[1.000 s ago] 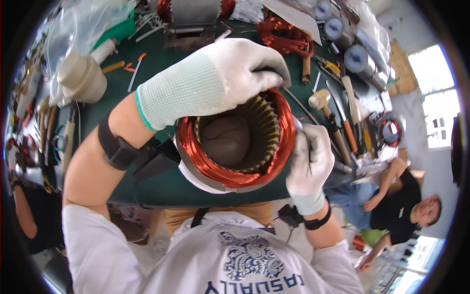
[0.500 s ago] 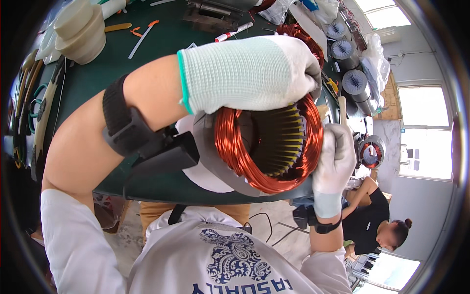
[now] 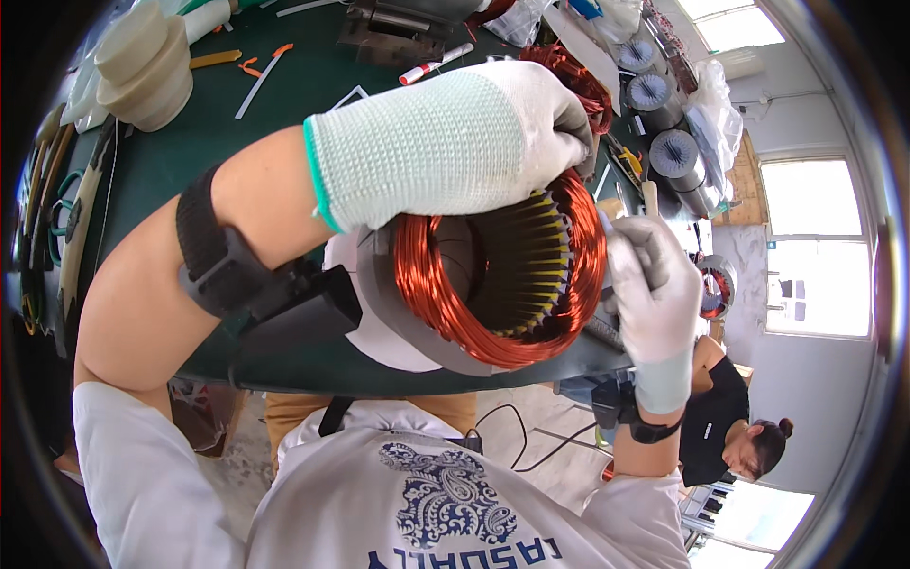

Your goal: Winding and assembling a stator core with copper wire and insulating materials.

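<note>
A motor stator point(image 3: 384, 294) lies on its side in front of me, with a thick ring of red-brown copper winding point(image 3: 431, 294) at its open end. Yellow-edged slot liners point(image 3: 540, 261) line its bore. My left hand point(image 3: 545, 119), in a white knit glove, reaches across the stator with curled fingers at the winding's far side; what they close on is hidden. On the right, my gloved right hand point(image 3: 654, 284) has its fingers bent together beside the winding's outer edge. A small pale piece shows near its fingertips, too unclear to name.
Stacked cream plastic formers point(image 3: 147, 71) stand at far left. A red-and-white marker point(image 3: 436, 64) and yellow-handled cutters point(image 3: 627, 163) lie on the green table point(image 3: 256, 161). Several stator cores point(image 3: 678, 156) line the right side. Another person point(image 3: 725, 417) sits at lower right.
My right hand has drawn slightly away from the winding, to the right. The stator and my left hand appear a little further left in the picture.
</note>
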The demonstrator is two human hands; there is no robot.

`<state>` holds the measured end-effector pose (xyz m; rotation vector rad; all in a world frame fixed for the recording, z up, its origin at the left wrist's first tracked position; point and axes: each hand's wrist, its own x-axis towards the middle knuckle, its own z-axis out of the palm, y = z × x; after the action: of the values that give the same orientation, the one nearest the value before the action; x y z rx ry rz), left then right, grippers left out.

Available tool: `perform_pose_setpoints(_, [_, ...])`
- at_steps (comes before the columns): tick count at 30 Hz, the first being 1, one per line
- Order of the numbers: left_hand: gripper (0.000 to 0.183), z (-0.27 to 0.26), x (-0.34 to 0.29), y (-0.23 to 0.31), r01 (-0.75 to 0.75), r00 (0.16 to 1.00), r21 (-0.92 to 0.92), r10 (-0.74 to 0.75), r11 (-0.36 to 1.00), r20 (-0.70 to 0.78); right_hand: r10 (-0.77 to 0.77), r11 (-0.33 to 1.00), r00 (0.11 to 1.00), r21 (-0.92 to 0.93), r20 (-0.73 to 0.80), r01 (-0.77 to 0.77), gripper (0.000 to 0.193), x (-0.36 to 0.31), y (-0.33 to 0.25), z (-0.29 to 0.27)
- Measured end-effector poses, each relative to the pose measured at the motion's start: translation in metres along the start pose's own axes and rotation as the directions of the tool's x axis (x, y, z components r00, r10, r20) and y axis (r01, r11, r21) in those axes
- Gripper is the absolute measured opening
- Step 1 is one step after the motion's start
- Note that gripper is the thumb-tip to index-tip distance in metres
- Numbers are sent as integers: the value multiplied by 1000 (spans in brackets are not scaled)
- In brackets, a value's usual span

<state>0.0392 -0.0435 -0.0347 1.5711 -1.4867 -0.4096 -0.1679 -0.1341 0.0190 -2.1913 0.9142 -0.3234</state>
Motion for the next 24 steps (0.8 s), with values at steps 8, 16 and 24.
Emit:
perform_pose_setpoints(8, [28, 2, -2, 5, -64, 996, 117, 71, 991, -48, -397, 918, 900, -74, -179, 390, 5, 0, 43, 15])
perform_pose_setpoints(16, [26, -3, -5, 16, 98, 995, -101, -98, 990, 9, -414, 910, 910, 25, -28, 415, 5, 20, 19, 7])
perform_pose_setpoints(24, [32, -8, -2, 6, -59, 998, 68, 58, 996, 14, -447, 858, 887, -223, 117, 463, 6, 37, -5, -1])
